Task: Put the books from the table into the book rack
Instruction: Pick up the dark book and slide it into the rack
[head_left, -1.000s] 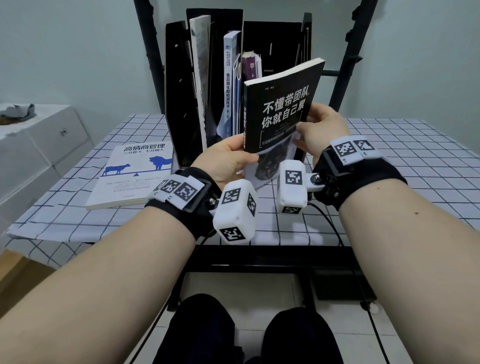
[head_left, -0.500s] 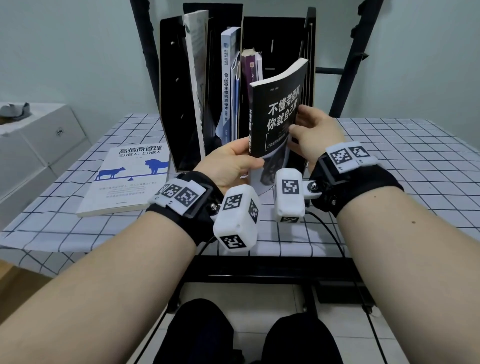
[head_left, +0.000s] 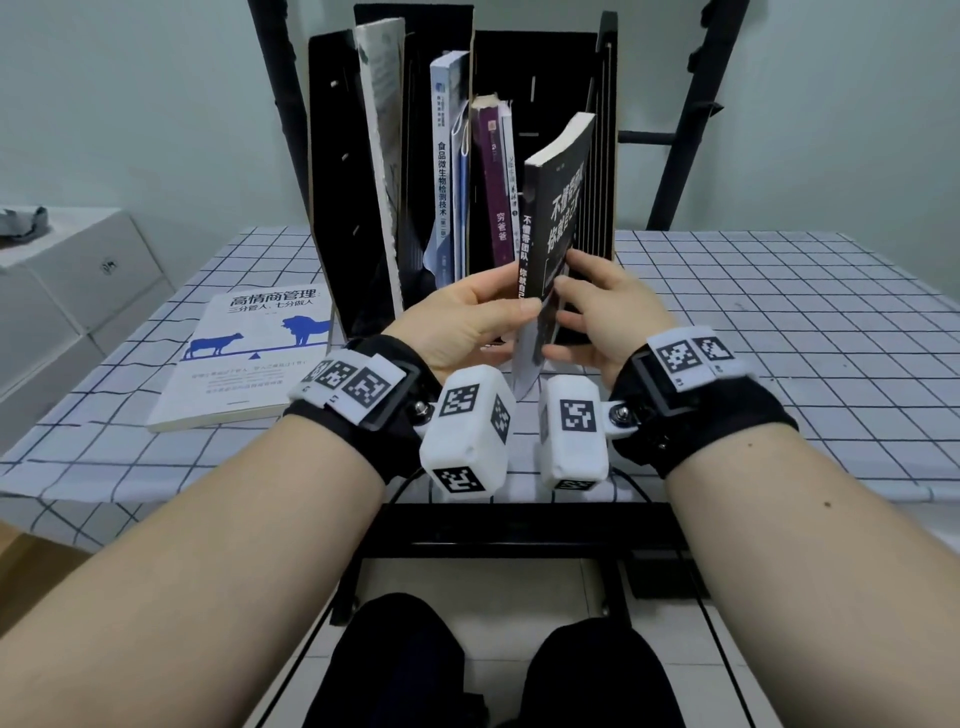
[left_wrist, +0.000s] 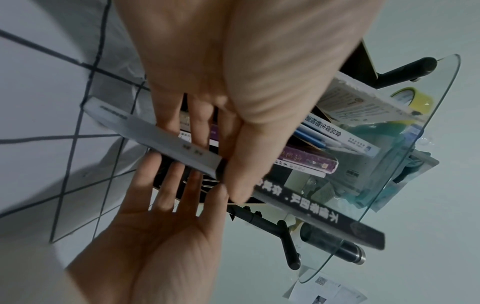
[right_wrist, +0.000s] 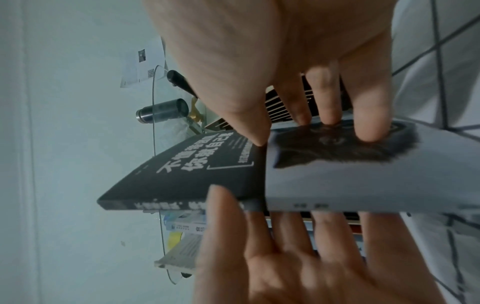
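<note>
A black book (head_left: 558, 208) with white Chinese lettering stands upright, spine toward me, at the mouth of the right compartment of the black book rack (head_left: 332, 156). My left hand (head_left: 498, 306) grips its lower spine, thumb in front and fingers behind (left_wrist: 200, 131). My right hand (head_left: 592, 306) lies against the front cover (right_wrist: 194, 174) with straight fingers (right_wrist: 369, 127). A white book (head_left: 249, 358) with blue animal figures lies flat on the checked table (head_left: 779, 338), left of the rack.
The rack's other compartments hold a tall grey book (head_left: 382, 130), a blue-white book (head_left: 444, 156) and a purple book (head_left: 493, 182). A white cabinet (head_left: 67, 291) stands at the left. Black frame posts (head_left: 685, 114) rise behind the rack.
The black book has turned from cover-on to spine-on and moved forward toward the rack's right compartment. My right hand went from holding its edge to lying flat on the cover.
</note>
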